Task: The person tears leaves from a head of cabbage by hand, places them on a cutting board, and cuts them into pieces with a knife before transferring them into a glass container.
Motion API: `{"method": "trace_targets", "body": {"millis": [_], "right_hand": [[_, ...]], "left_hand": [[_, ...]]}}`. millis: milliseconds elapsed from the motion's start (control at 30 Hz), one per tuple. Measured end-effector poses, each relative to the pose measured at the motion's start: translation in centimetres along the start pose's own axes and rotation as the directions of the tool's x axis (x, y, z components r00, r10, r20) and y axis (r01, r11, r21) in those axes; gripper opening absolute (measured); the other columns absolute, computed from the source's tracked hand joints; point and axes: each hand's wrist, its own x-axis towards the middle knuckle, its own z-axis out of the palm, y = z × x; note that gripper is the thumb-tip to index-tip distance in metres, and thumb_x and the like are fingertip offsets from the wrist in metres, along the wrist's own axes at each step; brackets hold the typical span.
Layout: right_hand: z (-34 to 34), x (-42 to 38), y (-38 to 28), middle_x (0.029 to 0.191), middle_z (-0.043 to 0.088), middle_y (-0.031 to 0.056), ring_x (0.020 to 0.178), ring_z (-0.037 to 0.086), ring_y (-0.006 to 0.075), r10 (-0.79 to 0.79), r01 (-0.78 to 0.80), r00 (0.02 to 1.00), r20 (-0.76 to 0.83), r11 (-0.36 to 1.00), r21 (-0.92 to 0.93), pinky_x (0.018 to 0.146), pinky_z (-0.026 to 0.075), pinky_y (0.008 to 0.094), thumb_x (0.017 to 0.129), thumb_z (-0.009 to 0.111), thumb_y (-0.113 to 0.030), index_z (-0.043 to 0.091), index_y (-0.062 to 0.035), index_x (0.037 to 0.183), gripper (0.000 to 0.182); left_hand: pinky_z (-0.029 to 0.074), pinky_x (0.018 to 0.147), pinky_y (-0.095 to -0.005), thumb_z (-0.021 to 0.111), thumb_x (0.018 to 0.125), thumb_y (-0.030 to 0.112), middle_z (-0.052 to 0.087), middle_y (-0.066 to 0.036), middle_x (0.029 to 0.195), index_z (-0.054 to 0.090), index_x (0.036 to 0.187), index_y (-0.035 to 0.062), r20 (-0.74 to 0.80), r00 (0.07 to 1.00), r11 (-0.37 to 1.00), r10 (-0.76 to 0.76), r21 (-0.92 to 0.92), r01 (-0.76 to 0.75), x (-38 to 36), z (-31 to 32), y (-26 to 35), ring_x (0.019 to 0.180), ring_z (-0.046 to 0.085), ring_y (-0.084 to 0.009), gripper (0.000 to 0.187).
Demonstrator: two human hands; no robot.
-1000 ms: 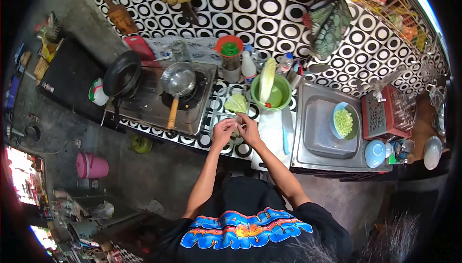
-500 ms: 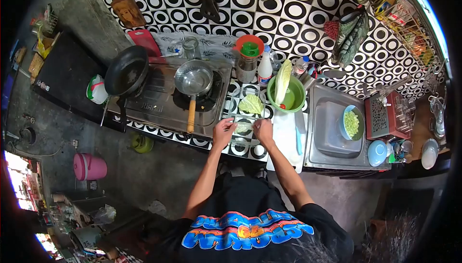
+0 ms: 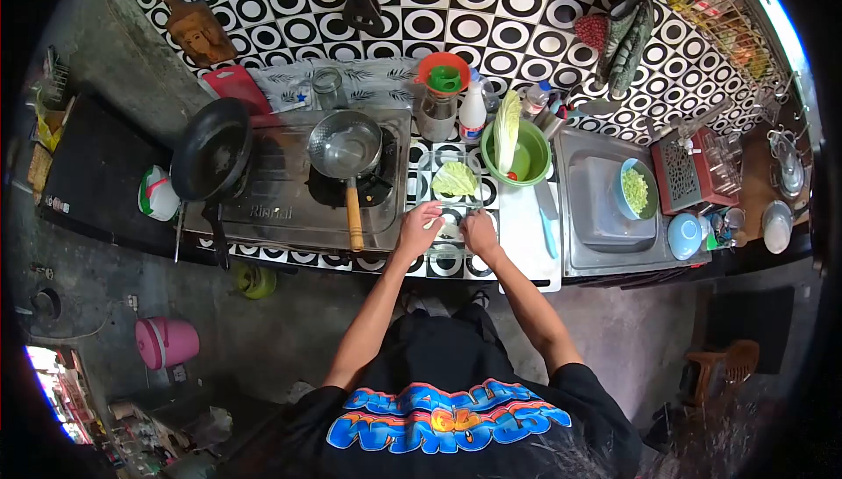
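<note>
My left hand (image 3: 420, 230) is above the front edge of the tiled counter, thumb and fingers apart at the left side of a clear, see-through tray-like thing (image 3: 445, 253). My right hand (image 3: 479, 233) is at its right side, fingers curled together; what they grip, if anything, is hidden. Something pale and thin shows between the hands, too small to name. Just beyond them lies a pale green cabbage leaf (image 3: 454, 179). Right of my right hand, a knife with a light blue handle (image 3: 549, 238) rests on a white cutting board (image 3: 519, 238).
A green bowl (image 3: 537, 147) holds a napa cabbage piece (image 3: 506, 132) and a small red item. On the stove (image 3: 272, 203) at left sit a saucepan (image 3: 345, 146) and a black frying pan (image 3: 210, 150). The sink (image 3: 574, 216) holds a bowl of chopped greens (image 3: 635, 189).
The camera view has shifted, so the counter appears slightly higher. My left fingers have parted from the pinch they had on the pale thing. My right hand stays curled in much the same place.
</note>
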Motion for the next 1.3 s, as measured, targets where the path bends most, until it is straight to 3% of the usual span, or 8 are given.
{"method": "trace_targets", "body": {"millis": [233,267,367,433,667,833,1033,1300], "right_hand": [[-4.9,0.1,-0.9,0.079,0.069,0.0173,0.078,0.065,0.0374,0.134,-0.112,0.990,-0.051,0.944,0.312,0.074,0.050,0.0466,0.076,0.062,-0.002,0.068,-0.0001,0.078,0.006],[-5.5,0.1,-0.6,0.083,0.069,0.0190,0.076,0.066,0.0385,0.102,-0.072,0.992,-0.077,0.944,0.323,0.069,0.053,0.0450,0.080,0.063,-0.001,0.068,0.0020,0.086,0.008],[-7.1,0.2,-0.4,0.083,0.069,0.0178,0.075,0.068,0.0326,0.146,-0.076,0.985,-0.089,0.839,0.539,0.069,0.054,0.0384,0.084,0.067,-0.003,0.069,0.0018,0.091,0.009],[-6.6,0.1,0.2,0.082,0.070,0.0128,0.074,0.068,0.0195,0.212,-0.076,0.968,-0.133,0.754,0.652,0.070,0.054,0.0303,0.091,0.065,-0.005,0.067,0.0050,0.094,0.011],[-5.8,-0.1,-1.7,0.077,0.069,0.0032,0.070,0.061,0.0068,0.482,-0.126,0.875,-0.051,0.328,0.936,0.064,0.050,0.0229,0.081,0.079,-0.006,0.070,0.0030,0.097,0.021],[-3.1,0.3,0.1,0.072,0.066,-0.0021,0.060,0.054,0.0035,0.409,-0.209,0.911,0.046,0.362,0.909,0.056,0.044,0.0207,0.085,0.078,-0.009,0.072,0.0007,0.092,0.013],[-3.5,1.0,1.2,0.064,0.060,-0.0054,0.056,0.045,0.0015,0.303,-0.230,0.947,0.104,0.417,0.879,0.050,0.033,0.0221,0.092,0.072,-0.020,0.071,-0.0002,0.077,0.025],[-4.6,2.1,1.4,0.061,0.055,-0.0055,0.056,0.044,0.0029,0.381,-0.270,0.919,0.103,0.415,0.869,0.050,0.032,0.0236,0.098,0.064,-0.031,0.069,0.0011,0.074,0.040]], "left_hand": [[0.053,0.087,-0.0380,0.078,0.076,0.007,0.066,-0.012,0.123,0.060,0.126,0.0051,0.181,0.937,0.842,0.297,0.414,-0.347,1.7,-0.1,-0.5,0.108,0.065,-0.0270,0.053],[0.053,0.086,-0.0376,0.079,0.073,0.008,0.071,-0.015,0.106,0.065,0.116,0.0024,0.126,0.905,0.810,0.407,0.407,-0.421,1.7,0.4,-0.3,0.096,0.068,-0.0310,0.045],[0.055,0.074,-0.0344,0.079,0.076,0.010,0.074,-0.012,0.092,0.070,0.106,0.0010,0.176,0.982,0.958,0.072,0.261,-0.117,2.9,1.1,-1.3,0.080,0.070,-0.0246,0.033],[0.054,0.066,-0.0327,0.075,0.081,0.012,0.073,-0.013,0.085,0.073,0.097,0.0006,0.151,0.988,0.950,0.036,0.302,-0.081,2.8,1.5,-0.2,0.070,0.069,-0.0219,0.019],[0.055,0.071,-0.0311,0.069,0.088,0.007,0.070,-0.014,0.088,0.071,0.100,-0.0026,0.038,0.987,0.941,0.156,0.297,-0.160,2.8,3.4,-1.7,0.080,0.071,-0.0210,0.015],[0.053,0.072,-0.0342,0.072,0.084,0.009,0.072,-0.017,0.093,0.069,0.103,-0.0025,0.020,0.991,0.988,0.130,0.080,-0.131,1.9,4.6,-2.4,0.080,0.070,-0.0221,0.022],[0.049,0.063,-0.0339,0.078,0.081,0.014,0.071,-0.014,0.078,0.069,0.094,-0.0038,0.112,0.992,0.968,-0.064,0.250,0.034,1.9,3.9,-1.4,0.067,0.066,-0.0181,0.024],[0.051,0.064,-0.0337,0.075,0.085,0.017,0.072,-0.015,0.081,0.070,0.096,-0.0038,0.045,0.999,0.975,0.001,0.223,-0.011,2.4,4.9,-1.0,0.071,0.069,-0.0184,0.024]]}}
